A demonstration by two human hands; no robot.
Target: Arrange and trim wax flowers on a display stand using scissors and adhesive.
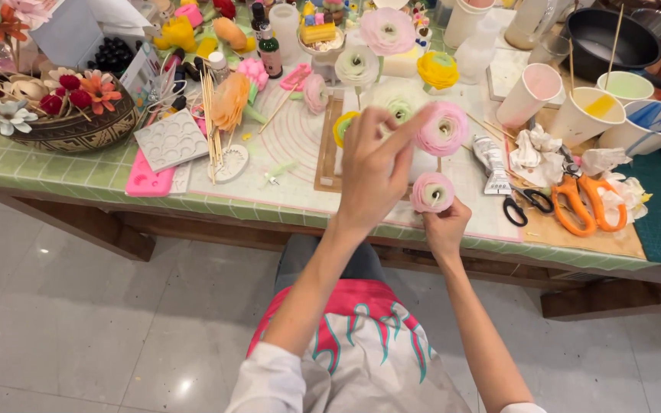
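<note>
Green-tiled tabletop (pixel 78 176) carries craft clutter. Left hand (pixel 372 172) raised above it, grip released, index finger touching larger pink flower (pixel 442 128). Right hand (pixel 445 226) at the tabletop's near edge, grip grasping smaller pink flower (pixel 431 192).

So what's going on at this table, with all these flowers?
A seated person is working on handmade flowers. The right hand holds a small pink flower just above the table edge, while the left hand is raised, its fingers touching a larger pink flower. Orange scissors, paper cups and a basket of flowers sit around.
</note>
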